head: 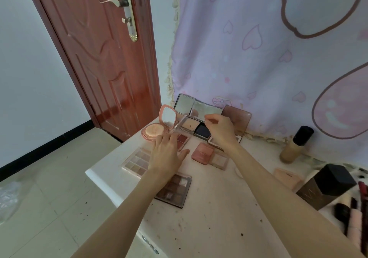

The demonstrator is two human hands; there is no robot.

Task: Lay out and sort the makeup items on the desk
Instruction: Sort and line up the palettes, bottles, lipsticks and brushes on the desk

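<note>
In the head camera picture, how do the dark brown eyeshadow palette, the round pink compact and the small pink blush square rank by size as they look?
1. Dark brown eyeshadow palette, though the left arm hides part of it and it lies nearest the camera.
2. Round pink compact, open with its mirror lid up.
3. Small pink blush square.

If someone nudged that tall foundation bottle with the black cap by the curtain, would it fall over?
Probably, fairly easily: the foundation bottle stands upright, tall on a narrow base. Its rounded body suggests it might then roll across the desk. It looks like glass, so likely heavy and breakable.
</note>
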